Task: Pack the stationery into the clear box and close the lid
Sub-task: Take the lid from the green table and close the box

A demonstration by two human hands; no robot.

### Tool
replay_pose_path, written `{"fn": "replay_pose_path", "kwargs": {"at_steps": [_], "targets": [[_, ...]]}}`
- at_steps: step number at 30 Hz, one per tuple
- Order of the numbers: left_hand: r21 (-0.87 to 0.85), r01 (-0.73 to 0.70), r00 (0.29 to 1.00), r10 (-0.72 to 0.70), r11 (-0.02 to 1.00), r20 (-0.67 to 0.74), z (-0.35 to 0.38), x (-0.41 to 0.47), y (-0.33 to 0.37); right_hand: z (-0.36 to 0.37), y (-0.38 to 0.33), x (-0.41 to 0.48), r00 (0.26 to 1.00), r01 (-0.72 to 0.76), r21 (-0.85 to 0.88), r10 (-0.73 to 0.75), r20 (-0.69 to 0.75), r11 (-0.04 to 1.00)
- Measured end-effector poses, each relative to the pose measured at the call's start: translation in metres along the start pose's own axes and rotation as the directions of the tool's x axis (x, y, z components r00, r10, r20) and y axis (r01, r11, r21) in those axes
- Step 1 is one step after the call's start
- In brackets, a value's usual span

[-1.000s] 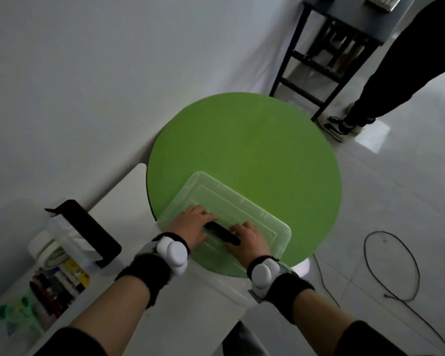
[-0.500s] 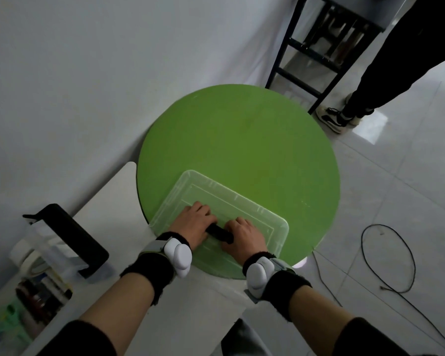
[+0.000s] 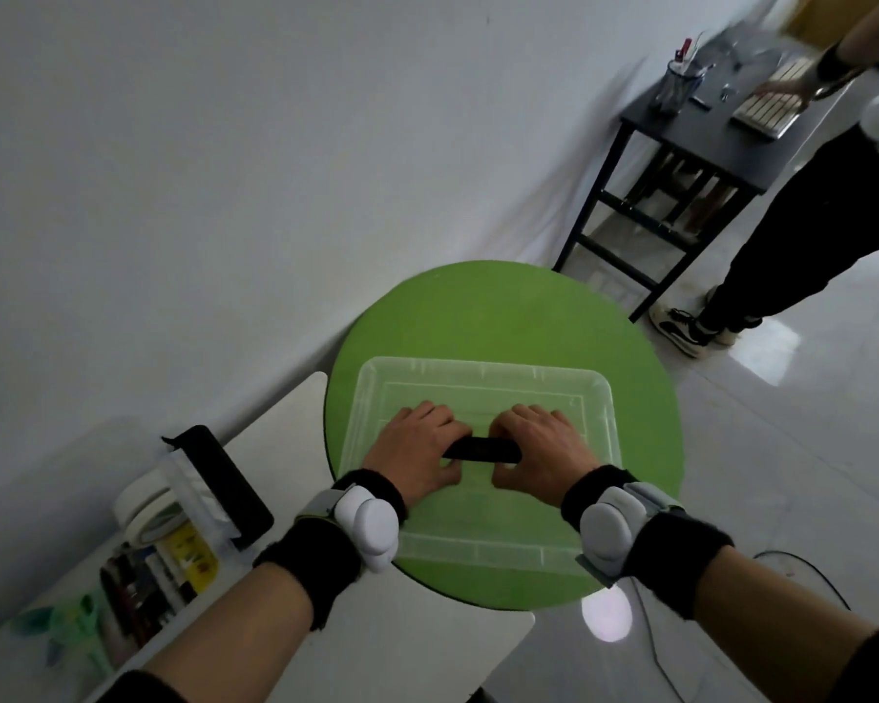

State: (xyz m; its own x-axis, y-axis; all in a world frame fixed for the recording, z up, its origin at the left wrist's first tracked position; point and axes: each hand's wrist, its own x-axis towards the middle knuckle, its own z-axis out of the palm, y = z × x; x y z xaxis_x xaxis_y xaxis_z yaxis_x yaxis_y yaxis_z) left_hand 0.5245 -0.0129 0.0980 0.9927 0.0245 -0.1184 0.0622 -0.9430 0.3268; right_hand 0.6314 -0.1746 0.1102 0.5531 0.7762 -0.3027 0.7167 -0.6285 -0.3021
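The clear box (image 3: pixel 478 385) sits flat on the near half of a round green table (image 3: pixel 478 307), its lid on and its long side running left to right; what lies inside cannot be made out through the plastic. Both hands rest on the middle of the lid. The left hand (image 3: pixel 417 451) is curled over the left end of a black handle (image 3: pixel 480 450), fingers bent on the far side and thumb on the near side. The right hand (image 3: pixel 541 449) grips the right end the same way, so only the middle of the bar shows between them. Each wrist wears a black band with a white pod (image 3: pixel 369 525). The green table touches a white table (image 3: pixel 402 641) on the near left. There, against the wall, stands an open container (image 3: pixel 173 550) holding pens and a yellow pack, with a tape roll (image 3: pixel 145 504) just beside it. At the far right another person (image 3: pixel 808 220) stands by a black side table (image 3: pixel 706 129) that bears a pen cup (image 3: pixel 673 88) and a keyboard (image 3: pixel 767 106).
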Motion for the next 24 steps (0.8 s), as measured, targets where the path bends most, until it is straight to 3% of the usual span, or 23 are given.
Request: {"fn": "replay_pose_path", "kwargs": {"at_steps": [5, 12, 24], "targets": [[0.004, 0.037, 0.990, -0.036, 0.999, -0.136, -0.043, -0.016, 0.004, -0.044, -0.019, 0.005, 0.995, 0.099, -0.057, -0.101, -0.025, 0.993], [-0.007, 0.202, 0.942, -0.196, 0.979, -0.273, -0.105, -0.085, -0.023, -0.082, -0.102, 0.022, 0.939, 0.335, -0.113, -0.341, -0.042, 0.935], [-0.065, 0.481, 0.808, -0.471, 0.874, -0.355, -0.130, -0.252, -0.088, -0.045, -0.277, 0.037, 0.789, 0.613, -0.110, -0.611, 0.056, 0.782]]}}
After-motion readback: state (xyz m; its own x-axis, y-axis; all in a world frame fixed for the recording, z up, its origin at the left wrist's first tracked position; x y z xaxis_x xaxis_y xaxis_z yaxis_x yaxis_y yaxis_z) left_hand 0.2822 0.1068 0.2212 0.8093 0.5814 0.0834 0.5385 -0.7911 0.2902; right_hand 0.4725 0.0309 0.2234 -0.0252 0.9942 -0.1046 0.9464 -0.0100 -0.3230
